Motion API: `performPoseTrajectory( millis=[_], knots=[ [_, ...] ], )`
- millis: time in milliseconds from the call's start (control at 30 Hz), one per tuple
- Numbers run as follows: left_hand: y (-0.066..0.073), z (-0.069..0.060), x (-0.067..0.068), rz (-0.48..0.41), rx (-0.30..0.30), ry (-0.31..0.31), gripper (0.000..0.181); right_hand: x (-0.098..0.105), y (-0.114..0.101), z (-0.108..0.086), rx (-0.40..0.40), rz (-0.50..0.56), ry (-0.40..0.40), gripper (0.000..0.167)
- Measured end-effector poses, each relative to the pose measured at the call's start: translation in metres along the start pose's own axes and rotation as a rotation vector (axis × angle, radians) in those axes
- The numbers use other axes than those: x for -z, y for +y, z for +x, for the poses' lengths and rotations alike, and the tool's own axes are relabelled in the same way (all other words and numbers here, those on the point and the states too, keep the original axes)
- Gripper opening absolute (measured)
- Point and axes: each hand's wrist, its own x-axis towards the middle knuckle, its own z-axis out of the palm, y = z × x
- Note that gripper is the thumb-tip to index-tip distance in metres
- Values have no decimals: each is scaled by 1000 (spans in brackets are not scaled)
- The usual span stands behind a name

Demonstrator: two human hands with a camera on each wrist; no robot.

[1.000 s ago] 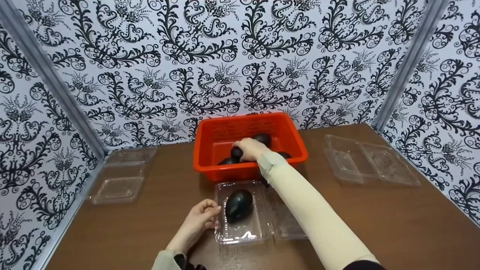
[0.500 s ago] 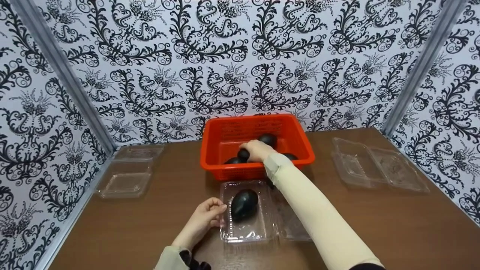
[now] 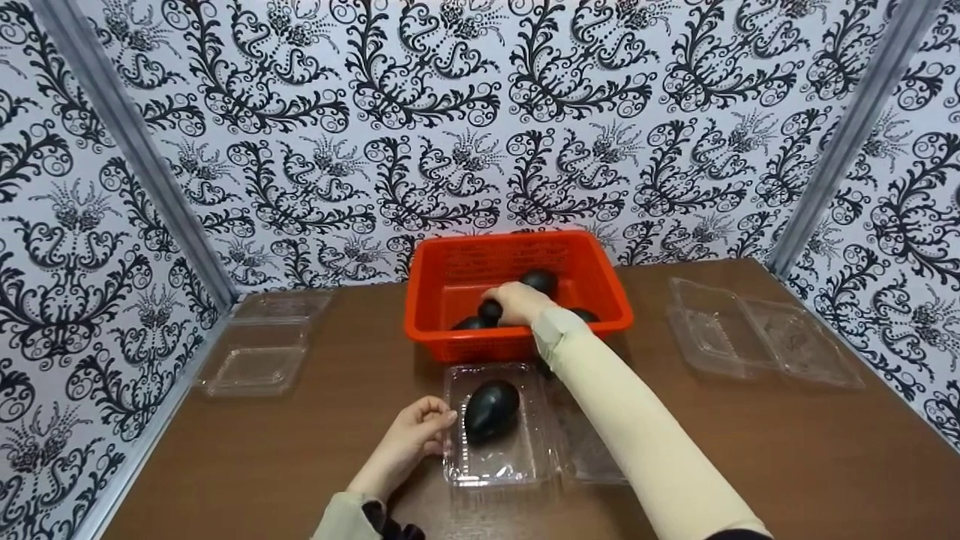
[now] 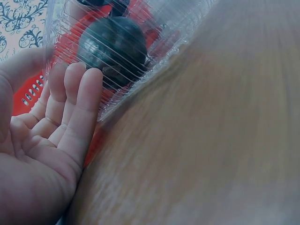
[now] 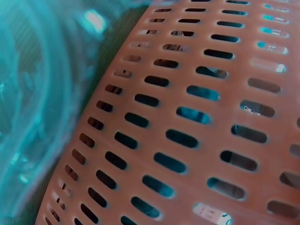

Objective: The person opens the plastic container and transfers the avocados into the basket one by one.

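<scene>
A dark, glossy, pear-shaped avocado (image 3: 491, 411) lies in the left half of an open clear plastic clamshell container (image 3: 501, 471). My left hand (image 3: 414, 435) pinches the left edge of this container. The left wrist view has the thumb at the rim and the fingers (image 4: 89, 96) against the ribbed wall, near the avocado (image 4: 112, 49). My right hand (image 3: 519, 301) reaches into the orange basket (image 3: 517, 346) and grips another avocado (image 3: 490, 310). The right wrist view has only the slotted basket wall (image 5: 168, 136) and blurred clear plastic (image 5: 33, 93); the right hand is hidden there.
More avocados (image 3: 538, 281) lie in the basket. Open clear containers stand on the brown table (image 3: 300, 457): one (image 3: 259, 367) at the left, another (image 3: 720, 337) at the right. Patterned walls (image 3: 465, 112) enclose the back and sides. The right forearm passes over the middle container's lid.
The head view has shifted a little, so the scene sits farther right. Both hands keep nearly the same places relative to the basket and container.
</scene>
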Motion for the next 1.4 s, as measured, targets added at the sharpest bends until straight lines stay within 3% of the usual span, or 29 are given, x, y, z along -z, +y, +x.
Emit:
performPoseTrajectory(
  millis=[533, 767, 1100, 1400],
  knots=[
    [-4, 2, 0, -2, -2, 1, 10, 13, 3, -9, -40, 39, 4, 51],
    [-5, 1, 0, -4, -2, -6, 11, 26, 1, -22, -20, 104, 55, 49],
    [-1, 2, 3, 10, -20, 1, 16, 57, -13, -61, 91, 129, 159, 52],
    [-5, 2, 2, 15, -12, -3, 13, 50, -35, -113, 227, 134, 271, 66]
  ],
)
